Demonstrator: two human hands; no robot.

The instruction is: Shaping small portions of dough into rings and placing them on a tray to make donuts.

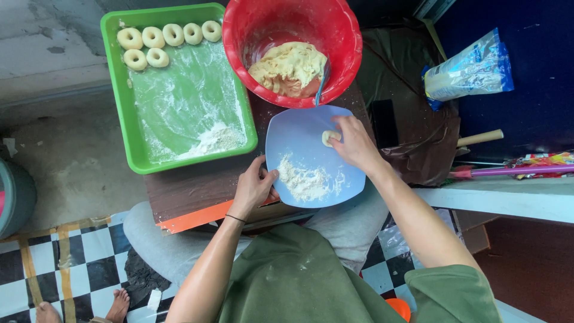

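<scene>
The left hand [254, 186] grips the blue plate [302, 140] by its rim at 9 o'clock. The right hand [354, 143] pinches a dough piece [327, 138] on the plate, toward 2 o'clock. The flour pile [305, 179] lies at 6 o'clock. The red bowl [335, 30] sits at 12, and the green tray [122, 96] holds 7 dough rings [156, 37] on the surface [179, 191].
</scene>
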